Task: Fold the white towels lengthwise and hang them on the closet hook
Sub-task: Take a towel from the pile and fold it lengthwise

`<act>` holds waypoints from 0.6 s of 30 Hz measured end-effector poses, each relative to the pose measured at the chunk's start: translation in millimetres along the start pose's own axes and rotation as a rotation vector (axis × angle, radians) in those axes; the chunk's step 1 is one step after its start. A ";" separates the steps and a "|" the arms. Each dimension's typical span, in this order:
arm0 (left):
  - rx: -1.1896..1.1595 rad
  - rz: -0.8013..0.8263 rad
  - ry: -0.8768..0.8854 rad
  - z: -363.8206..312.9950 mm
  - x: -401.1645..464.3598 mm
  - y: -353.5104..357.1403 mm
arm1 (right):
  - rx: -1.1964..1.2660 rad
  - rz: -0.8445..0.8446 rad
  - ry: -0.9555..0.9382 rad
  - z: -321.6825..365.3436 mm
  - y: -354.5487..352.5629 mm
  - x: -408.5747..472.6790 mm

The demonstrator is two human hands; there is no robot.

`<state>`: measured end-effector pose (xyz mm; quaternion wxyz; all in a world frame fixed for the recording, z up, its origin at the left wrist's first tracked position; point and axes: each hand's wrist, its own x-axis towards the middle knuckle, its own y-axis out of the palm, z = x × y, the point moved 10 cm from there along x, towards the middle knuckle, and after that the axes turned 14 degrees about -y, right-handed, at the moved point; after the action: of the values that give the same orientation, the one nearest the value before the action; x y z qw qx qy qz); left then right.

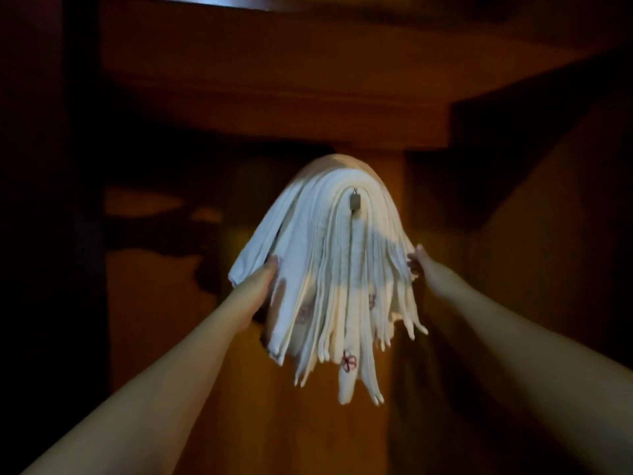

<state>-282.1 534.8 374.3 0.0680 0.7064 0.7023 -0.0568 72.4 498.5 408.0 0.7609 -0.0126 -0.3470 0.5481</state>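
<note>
Stack of folded white towels draped over the closet hook. Left hand fingers pinch the outer layers; right hand fingers' state cannot be told. Uneven sideways pull could slide the stack off.

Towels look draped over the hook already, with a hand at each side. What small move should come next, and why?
Probably smooth both sides down, then let go. The white towels already hang over the hook, the left hand touching one side and the right hand the other; the ends hang unevenly.
</note>
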 end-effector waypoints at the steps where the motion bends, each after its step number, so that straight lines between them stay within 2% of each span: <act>1: 0.033 0.036 0.070 -1.9 -13.4 2.1 | -0.028 -0.003 -0.018 3.2 -4.9 -11.1; 5: 0.160 0.063 0.210 23.6 -52.5 2.7 | -0.155 -0.002 -0.059 13.3 -13.6 -52.5; 9: 0.301 0.014 0.283 54.1 -91.1 11.8 | -0.232 0.089 -0.061 11.0 -5.5 -117.0; 14: 0.553 0.181 0.304 112.9 -111.8 52.4 | -0.488 0.255 -0.088 7.4 1.5 -197.8; 18: 0.714 0.349 0.303 173.3 -132.4 80.8 | -0.604 0.400 -0.060 -8.0 14.5 -278.5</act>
<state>-199.6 373.7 228.4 -0.2763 0.7943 0.5104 -0.1795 20.7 272.4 252.9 0.5902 -0.2886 -0.5060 0.5589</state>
